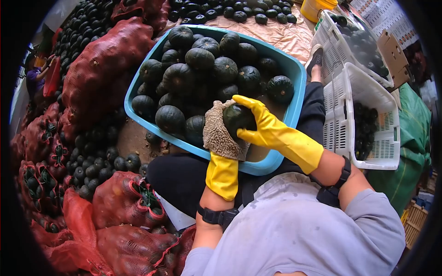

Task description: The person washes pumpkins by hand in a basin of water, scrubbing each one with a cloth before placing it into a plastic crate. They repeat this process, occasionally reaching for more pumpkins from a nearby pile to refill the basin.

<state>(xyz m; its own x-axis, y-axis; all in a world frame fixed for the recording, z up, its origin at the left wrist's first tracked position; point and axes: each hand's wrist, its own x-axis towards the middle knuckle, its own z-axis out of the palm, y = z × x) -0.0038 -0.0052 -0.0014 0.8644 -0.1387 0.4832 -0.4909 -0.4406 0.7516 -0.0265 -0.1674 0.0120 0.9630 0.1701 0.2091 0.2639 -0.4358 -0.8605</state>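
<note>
Shirt [294, 225] closest; blue tub [264, 166] w/ squashes [177, 78]; my R hand [260, 124] pinches 1 squash [237, 118] against cloth [221, 133] on L hand [222, 177], L grip can't tell.

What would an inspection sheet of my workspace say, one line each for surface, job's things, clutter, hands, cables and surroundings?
Surface: brown floor shows beside the tub.
Job's things: squashes heaped in the tub; one held squash, tan cloth against its left side.
Clutter: red bags and loose squashes crowd the left.
Hands: both yellow-gloved; right hand grips the held squash; left hand mostly hidden by the cloth.
Cables: nothing seen.
Surroundings: white crates at right, green sheet beside them; another person far left.
</note>
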